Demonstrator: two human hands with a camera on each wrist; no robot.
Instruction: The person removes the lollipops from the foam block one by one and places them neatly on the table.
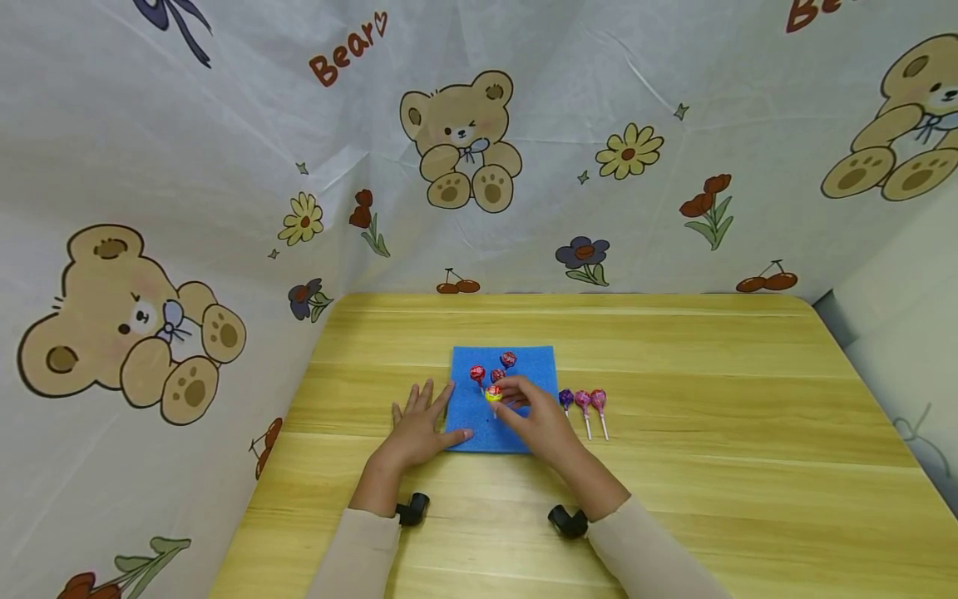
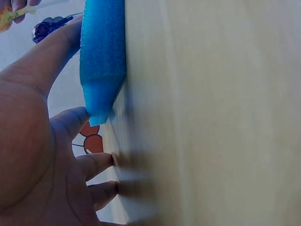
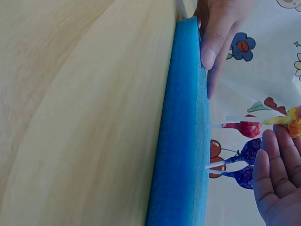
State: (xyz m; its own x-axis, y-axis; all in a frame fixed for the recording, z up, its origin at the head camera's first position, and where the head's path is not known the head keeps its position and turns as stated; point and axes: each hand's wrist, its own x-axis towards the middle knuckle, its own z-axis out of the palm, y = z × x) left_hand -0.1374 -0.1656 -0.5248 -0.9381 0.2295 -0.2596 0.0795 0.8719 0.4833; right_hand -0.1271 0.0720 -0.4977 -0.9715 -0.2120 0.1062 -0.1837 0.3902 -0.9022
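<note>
A blue foam pad [image 1: 516, 370] lies in the middle of the wooden table [image 1: 711, 466]. Three lollipops stand stuck in it: a red one [image 1: 476, 373], a second [image 1: 497, 375] and a purple-red one [image 1: 508, 359]. My right hand [image 1: 506, 396] pinches a yellow-red lollipop [image 1: 493, 393] just over the pad; in the right wrist view this yellow-red lollipop [image 3: 290, 121] points its white stick at the blue foam pad [image 3: 183, 132]. My left hand [image 1: 430, 412] lies flat at the pad's left edge, thumb on the foam [image 2: 101, 56].
Three more lollipops lie on the table right of the pad: a purple one [image 1: 565, 398] and two pink ones [image 1: 582, 400] [image 1: 598, 399]. A cloth printed with bears [image 1: 460, 137] walls in the table at the back and left.
</note>
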